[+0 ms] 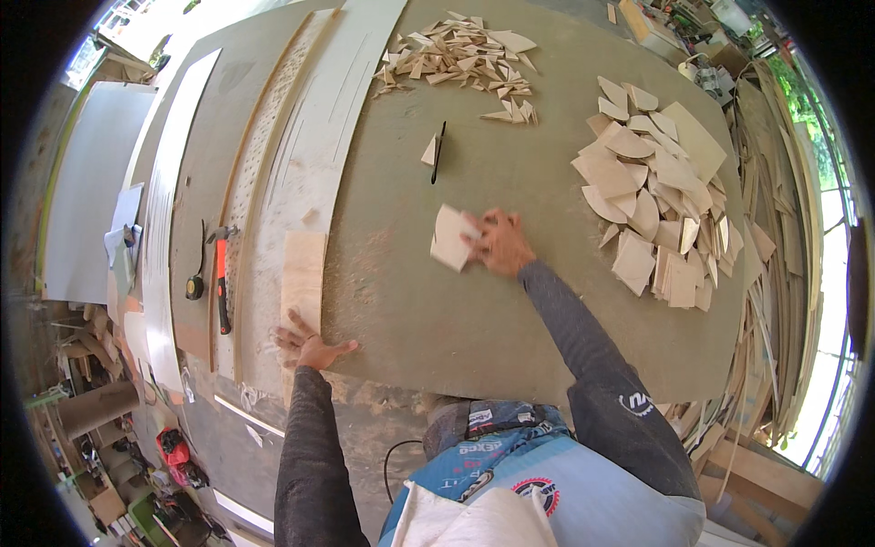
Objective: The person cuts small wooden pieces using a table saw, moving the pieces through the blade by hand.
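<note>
My right hand (501, 242), slightly blurred, grips the right edge of a pale flat wood piece (447, 239) over the middle of the board table (410, 319). Its fingers are bent, with their tips at the piece. My left hand (310, 345) rests palm down with spread fingers on the near end of a plywood strip (303, 269), at the table's left part. Beyond the right hand lie a slim black tool (439, 153), whose kind I cannot make out, and a small triangular wood offcut (428, 151).
Curved wood pieces (643, 173) form a big pile at right; small pointed offcuts (465, 56) are heaped at the far side. An orange-handled hammer (221, 278) and a tape measure (194, 284) lie left. Stacked boards (770, 228) stand past the right edge.
</note>
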`<action>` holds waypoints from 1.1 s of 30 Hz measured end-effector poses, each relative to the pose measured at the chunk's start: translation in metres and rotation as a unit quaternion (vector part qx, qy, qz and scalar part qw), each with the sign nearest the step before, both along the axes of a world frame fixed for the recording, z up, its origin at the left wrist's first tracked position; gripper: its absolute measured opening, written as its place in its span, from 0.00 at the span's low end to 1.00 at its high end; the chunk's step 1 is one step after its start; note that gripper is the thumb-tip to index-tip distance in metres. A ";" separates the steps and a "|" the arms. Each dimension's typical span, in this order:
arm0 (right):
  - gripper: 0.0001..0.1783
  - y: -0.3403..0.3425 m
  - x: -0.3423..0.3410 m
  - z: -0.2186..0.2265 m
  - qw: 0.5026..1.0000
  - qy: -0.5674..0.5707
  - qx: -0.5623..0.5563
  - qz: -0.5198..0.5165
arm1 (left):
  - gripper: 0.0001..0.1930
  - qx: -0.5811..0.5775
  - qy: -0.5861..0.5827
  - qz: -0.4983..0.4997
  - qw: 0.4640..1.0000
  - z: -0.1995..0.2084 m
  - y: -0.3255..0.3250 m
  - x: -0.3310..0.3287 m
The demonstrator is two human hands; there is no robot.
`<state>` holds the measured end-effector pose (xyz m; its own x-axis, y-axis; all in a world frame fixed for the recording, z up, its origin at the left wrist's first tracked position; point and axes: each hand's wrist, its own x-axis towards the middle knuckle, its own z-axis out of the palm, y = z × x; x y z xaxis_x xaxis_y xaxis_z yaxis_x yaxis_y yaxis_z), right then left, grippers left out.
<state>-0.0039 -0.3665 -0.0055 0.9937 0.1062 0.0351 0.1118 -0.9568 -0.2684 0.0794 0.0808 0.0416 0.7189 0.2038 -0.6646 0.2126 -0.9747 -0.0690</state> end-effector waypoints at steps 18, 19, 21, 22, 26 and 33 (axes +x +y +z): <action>0.44 0.071 -0.112 0.012 0.961 -0.012 0.067 -0.268 | 0.90 -0.019 -0.013 -0.006 1.000 0.005 0.001 0.000; 0.45 0.047 -0.100 -0.001 0.943 -0.060 0.069 -0.321 | 0.90 -0.021 -0.016 -0.007 1.000 0.004 -0.001 0.000; 0.44 0.004 -0.063 0.020 0.904 -0.059 0.091 -0.414 | 0.91 -0.018 -0.028 -0.003 0.999 0.001 0.003 -0.002; 0.44 -0.013 -0.049 0.016 0.901 -0.074 0.074 -0.422 | 0.91 -0.020 -0.033 -0.007 0.999 -0.001 0.001 -0.001; 0.43 -0.001 -0.014 -0.007 0.936 -0.051 0.058 -0.344 | 0.91 -0.029 -0.027 -0.004 0.999 -0.006 0.000 0.002; 0.45 0.186 -0.065 0.016 0.945 0.030 0.229 0.230 | 0.90 -0.036 -0.035 0.001 0.999 -0.006 0.007 -0.001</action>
